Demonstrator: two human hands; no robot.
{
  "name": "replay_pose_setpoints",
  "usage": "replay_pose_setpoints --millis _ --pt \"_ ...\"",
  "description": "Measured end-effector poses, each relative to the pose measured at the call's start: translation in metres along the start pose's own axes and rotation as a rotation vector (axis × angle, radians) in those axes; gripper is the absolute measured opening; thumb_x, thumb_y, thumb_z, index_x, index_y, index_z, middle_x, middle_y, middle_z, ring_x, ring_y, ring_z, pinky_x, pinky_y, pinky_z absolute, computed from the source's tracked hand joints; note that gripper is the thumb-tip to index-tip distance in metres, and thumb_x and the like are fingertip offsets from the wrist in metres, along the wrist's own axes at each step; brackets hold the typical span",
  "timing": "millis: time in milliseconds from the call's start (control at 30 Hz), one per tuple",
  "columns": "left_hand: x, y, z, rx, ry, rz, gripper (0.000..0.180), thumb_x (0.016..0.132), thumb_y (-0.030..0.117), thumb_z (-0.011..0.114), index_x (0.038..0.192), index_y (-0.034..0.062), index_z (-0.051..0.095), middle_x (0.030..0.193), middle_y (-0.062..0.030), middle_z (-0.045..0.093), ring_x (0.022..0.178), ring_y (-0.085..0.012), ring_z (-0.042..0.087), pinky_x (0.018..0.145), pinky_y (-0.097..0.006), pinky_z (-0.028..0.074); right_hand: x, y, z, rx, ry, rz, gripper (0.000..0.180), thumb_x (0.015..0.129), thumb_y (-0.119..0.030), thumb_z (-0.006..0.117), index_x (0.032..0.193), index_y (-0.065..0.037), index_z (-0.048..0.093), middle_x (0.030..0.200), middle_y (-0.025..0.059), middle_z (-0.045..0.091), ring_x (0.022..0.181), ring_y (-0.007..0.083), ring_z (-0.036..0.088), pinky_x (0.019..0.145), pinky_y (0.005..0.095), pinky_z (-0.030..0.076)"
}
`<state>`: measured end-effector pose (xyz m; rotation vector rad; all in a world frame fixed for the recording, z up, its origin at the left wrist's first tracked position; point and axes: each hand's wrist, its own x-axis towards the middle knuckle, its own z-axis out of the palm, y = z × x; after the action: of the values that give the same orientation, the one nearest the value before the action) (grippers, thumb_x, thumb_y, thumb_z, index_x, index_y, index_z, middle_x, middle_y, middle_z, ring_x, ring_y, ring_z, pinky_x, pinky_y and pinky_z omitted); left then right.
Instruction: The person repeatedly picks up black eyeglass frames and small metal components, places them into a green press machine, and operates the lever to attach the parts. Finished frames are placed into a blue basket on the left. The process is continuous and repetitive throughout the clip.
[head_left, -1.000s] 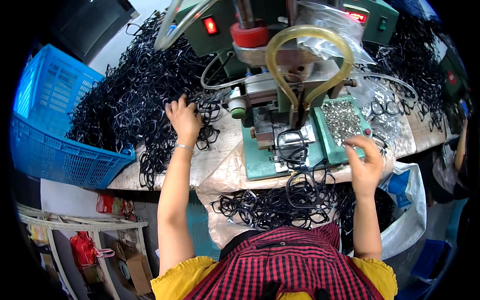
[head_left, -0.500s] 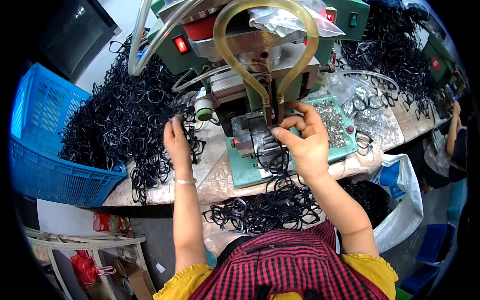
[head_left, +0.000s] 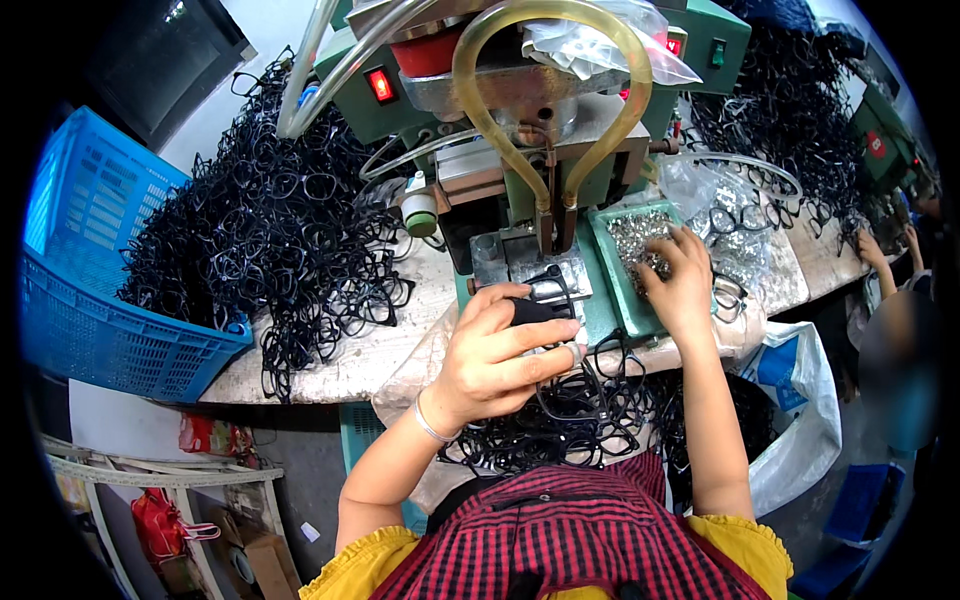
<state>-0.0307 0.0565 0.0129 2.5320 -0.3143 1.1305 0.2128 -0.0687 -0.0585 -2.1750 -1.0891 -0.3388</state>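
Note:
My left hand, with a ring and a bracelet, is closed around a black eyeglass frame at the metal fixture of a green bench press. Part of the frame is hidden behind my fingers. Above the fixture, two thin brown metal prongs hang down, joined to a yellowish looped tube. My right hand reaches into a green tray of small shiny metal parts. Its fingers are bent and apart, with the tips among the parts; no held piece shows.
A large heap of black eyeglass frames covers the left table, beside a blue plastic crate. More frames lie before me. A white sack hangs open at right. Other people's hands show at far right.
My left hand has moved from the heap on the left to the eyeglass frame at the fixture. My right hand has left the prongs and moved right, into the parts tray.

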Motion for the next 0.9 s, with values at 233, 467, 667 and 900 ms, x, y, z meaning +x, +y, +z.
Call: replay_pose_setpoints --millis 233,467,667,900 --pt "-0.002 -0.009 0.003 -0.042 0.035 0.029 0.025 0.072 0.016 0.073 0.097 0.0124 0.073 0.108 -0.0036 0.070 0.063 -0.0205 0.050 0.086 -0.043 0.047 -0.002 0.021 0.016 0.039 0.087 -0.052 0.010 0.074 -0.011 0.072 0.081 -0.004 0.072 0.117 0.0193 0.064 0.118 0.0370 0.055 0.103 0.0441 0.041" --pt "-0.049 0.047 -0.006 0.324 0.207 -0.270 0.025 0.076 0.001 0.068 0.100 0.0078 0.066 0.112 -0.0095 0.067 0.101 -0.0293 0.064 0.102 -0.048 0.043 0.003 0.023 0.027 0.157 0.169 -0.031 0.014 0.084 -0.008 0.066 0.095 -0.002 0.072 0.105 0.0142 0.069 0.101 0.0300 0.064 0.092 0.0373 0.048" --pt "-0.090 -0.020 -0.104 0.935 0.114 -0.869 0.015 0.077 0.012 0.073 0.091 0.0088 0.074 0.117 -0.0102 0.064 0.098 -0.0308 0.055 0.087 -0.038 0.045 -0.002 0.009 0.007 0.360 0.226 -0.009 0.010 0.083 -0.005 0.067 0.092 -0.002 0.070 0.093 0.0104 0.070 0.087 0.0230 0.065 0.081 0.0316 0.049" --pt "-0.170 -0.146 -0.044 0.976 -0.047 -0.841 0.022 0.074 0.020 0.073 0.095 0.0144 0.077 0.142 -0.0151 0.048 0.110 -0.0331 0.050 0.112 -0.052 0.026 0.013 -0.010 0.039 0.729 0.203 0.145 0.010 0.084 -0.004 0.067 0.093 0.000 0.068 0.088 0.0055 0.068 0.080 0.0127 0.062 0.075 0.0247 0.048"
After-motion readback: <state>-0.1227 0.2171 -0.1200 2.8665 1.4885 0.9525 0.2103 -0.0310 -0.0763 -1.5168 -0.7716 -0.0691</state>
